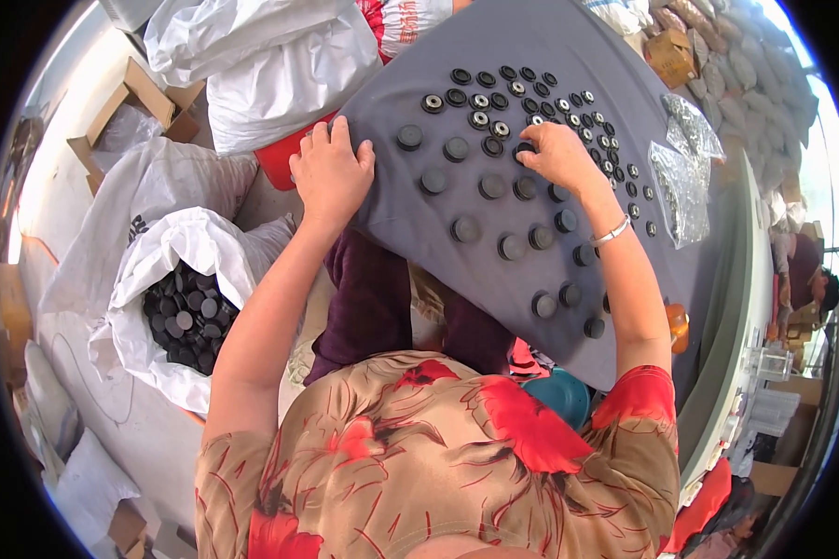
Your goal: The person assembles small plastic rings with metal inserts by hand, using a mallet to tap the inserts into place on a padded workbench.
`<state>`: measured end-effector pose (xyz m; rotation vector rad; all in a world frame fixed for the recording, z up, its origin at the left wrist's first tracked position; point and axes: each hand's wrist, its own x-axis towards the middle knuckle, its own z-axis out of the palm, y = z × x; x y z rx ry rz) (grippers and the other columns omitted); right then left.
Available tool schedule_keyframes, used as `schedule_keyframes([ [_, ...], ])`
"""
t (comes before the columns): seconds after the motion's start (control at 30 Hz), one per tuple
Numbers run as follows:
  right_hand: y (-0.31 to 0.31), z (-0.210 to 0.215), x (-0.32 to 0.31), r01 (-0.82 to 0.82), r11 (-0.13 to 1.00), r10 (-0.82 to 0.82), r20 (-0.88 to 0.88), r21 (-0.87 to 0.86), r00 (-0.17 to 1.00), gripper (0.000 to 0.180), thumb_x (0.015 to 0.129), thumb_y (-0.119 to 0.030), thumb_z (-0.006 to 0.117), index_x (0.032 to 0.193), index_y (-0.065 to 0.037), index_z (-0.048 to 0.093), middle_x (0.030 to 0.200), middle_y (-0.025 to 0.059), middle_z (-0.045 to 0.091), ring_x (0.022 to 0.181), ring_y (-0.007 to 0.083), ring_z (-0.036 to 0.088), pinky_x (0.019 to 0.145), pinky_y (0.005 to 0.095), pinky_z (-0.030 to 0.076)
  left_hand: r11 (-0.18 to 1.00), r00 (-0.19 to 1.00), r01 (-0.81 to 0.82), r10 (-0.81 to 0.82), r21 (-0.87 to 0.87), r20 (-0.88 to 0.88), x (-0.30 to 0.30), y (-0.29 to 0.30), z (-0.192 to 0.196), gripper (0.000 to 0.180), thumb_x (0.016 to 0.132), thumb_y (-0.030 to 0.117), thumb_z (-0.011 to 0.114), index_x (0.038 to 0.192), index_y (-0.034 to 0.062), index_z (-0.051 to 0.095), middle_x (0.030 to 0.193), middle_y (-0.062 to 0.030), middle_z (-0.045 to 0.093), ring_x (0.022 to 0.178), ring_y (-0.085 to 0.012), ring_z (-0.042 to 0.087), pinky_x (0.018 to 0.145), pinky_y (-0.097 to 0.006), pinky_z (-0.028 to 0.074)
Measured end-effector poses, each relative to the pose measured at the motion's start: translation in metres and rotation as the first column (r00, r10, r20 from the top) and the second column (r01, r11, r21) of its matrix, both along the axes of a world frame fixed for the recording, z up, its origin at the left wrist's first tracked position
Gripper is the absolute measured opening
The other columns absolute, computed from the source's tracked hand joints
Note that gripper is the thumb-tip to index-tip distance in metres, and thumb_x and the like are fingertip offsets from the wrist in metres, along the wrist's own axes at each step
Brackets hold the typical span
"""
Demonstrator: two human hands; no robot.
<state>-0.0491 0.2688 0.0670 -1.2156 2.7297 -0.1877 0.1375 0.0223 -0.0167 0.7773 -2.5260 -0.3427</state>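
My right hand has its fingertips pinched on a black round disc above the grey cloth. Around it lie several black rings with pale metal centres and other black rings. Closer to me, plain thick black discs are spread apart from one another over the cloth. My left hand rests palm down at the left edge of the cloth-covered table, fingers outstretched and holding nothing.
A white sack full of black discs stands open on the floor at left. Large white bags and a red stool are beyond the table edge. Clear plastic bags lie at the table's right side. An orange object sits beside my right arm.
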Motion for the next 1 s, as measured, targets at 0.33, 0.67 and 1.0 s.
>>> schedule_keyframes([
  [0.33, -0.056, -0.025, -0.058, 0.035, 0.998, -0.043, -0.140, -0.058, 0.989, 0.035, 0.077, -0.012, 0.067, 0.111, -0.005, 0.067, 0.104, 0.0193, 0.067, 0.103, 0.0338, 0.063, 0.091, 0.0423, 0.050, 1.000, 0.999, 0.010, -0.011, -0.019, -0.039, -0.002, 0.002, -0.005, 0.053, 0.083, 0.035, 0.064, 0.124, 0.0034, 0.055, 0.122, -0.0196, 0.057, 0.109, -0.0354, 0.056, 0.087, -0.051, 0.044],
  [0.67, -0.040, -0.021, -0.047, 0.220, 0.921, -0.221, 0.034, -0.322, 0.975, 0.034, 0.068, -0.012, 0.067, 0.098, 0.003, 0.061, 0.090, 0.0203, 0.068, 0.090, 0.0342, 0.065, 0.081, 0.0395, 0.050, 1.000, 0.999, 0.016, -0.017, -0.008, -0.044, 0.000, -0.001, -0.001, 0.053, 0.083, 0.034, 0.064, 0.125, 0.0024, 0.055, 0.123, -0.0216, 0.057, 0.111, -0.0365, 0.055, 0.089, -0.051, 0.043],
  [1.0, -0.019, -0.025, -0.050, -0.027, 0.994, 0.022, -0.048, -0.101, 0.999, 0.039, 0.075, -0.006, 0.065, 0.113, -0.003, 0.066, 0.104, 0.0188, 0.065, 0.101, 0.0330, 0.062, 0.091, 0.0400, 0.049, 1.000, 0.999, 0.005, -0.005, -0.017, -0.036, 0.000, 0.002, -0.001, 0.052, 0.083, 0.033, 0.064, 0.124, 0.0026, 0.055, 0.120, -0.0199, 0.058, 0.109, -0.0351, 0.056, 0.087, -0.050, 0.044],
])
